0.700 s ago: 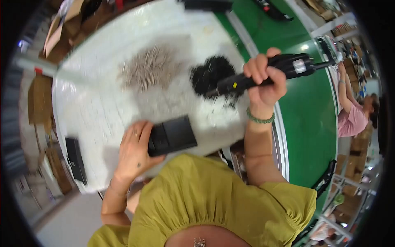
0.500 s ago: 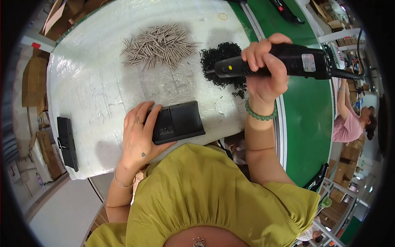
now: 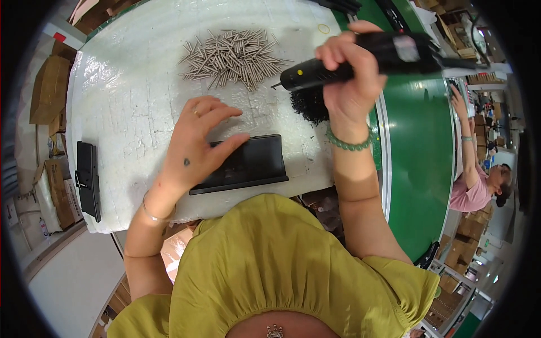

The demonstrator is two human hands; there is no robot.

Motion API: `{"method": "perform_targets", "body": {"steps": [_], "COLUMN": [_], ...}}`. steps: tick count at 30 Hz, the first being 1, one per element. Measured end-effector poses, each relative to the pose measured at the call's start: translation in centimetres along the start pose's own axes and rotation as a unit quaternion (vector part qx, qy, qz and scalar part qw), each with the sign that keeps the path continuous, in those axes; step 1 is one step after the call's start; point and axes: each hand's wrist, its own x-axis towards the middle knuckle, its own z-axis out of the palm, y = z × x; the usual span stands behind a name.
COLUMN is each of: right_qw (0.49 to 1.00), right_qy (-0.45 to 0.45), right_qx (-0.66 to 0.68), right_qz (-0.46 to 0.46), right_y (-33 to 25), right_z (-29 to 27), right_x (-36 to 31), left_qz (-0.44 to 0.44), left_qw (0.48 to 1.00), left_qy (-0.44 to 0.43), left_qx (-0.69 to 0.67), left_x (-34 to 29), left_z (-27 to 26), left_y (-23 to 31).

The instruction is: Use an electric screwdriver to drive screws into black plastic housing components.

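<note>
My right hand [image 3: 356,73] is wrapped round a black electric screwdriver [image 3: 307,72] with a yellow spot near its nose. The tool points left, its thin tip just off the pile of small black screws [image 3: 309,106], which my hand partly hides. A tiny dark bit shows at the tip, too small to make out. My left hand [image 3: 198,141] is over the left part of a flat black plastic case [image 3: 260,158], thumb and fingers spread. Whether it touches the case I cannot tell. The case lies at the table's near edge.
A heap of silvery metal pins [image 3: 234,59] lies on the plastic-wrapped white table [image 3: 135,112]. At its left edge rests another black part [image 3: 87,180]. A green conveyor belt [image 3: 417,146] runs along the right, with a co-worker in pink [image 3: 472,188] beyond it.
The screwdriver has come out of the black screws, its tip now further left and higher. My left hand has let go of the case's left side and moved up over it.
</note>
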Motion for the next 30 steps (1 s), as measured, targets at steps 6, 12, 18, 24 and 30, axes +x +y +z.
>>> {"method": "perform_targets", "body": {"steps": [6,12,18,24,30], "right_qw": [0.985,0.970,0.952,0.939,0.968], "right_qy": [-0.094,-0.181,-0.277,-0.338,-0.245], "right_qx": [0.146,0.160,0.133,0.036,-0.020], "right_qz": [-0.016,-0.015,-0.005,-0.043,-0.055], "right_y": [-4.8,-6.8,-6.7,-6.9,-5.3], "right_z": [1.0,1.2,1.9,2.4,1.6], "right_x": [-1.7,-2.2,-2.9,-5.0,-6.3], "left_qz": [0.031,0.126,0.173,0.208,0.140], "left_qw": [0.991,0.982,0.974,0.972,0.984], "left_qy": [0.067,0.128,0.145,0.103,0.099], "left_qx": [-0.113,-0.049,-0.011,0.025,0.038], "left_x": [4.0,3.7,2.7,1.2,3.2], "left_z": [2.2,1.7,1.4,2.0,1.5], "left_y": [0.3,0.8,0.7,0.0,-0.2]}}
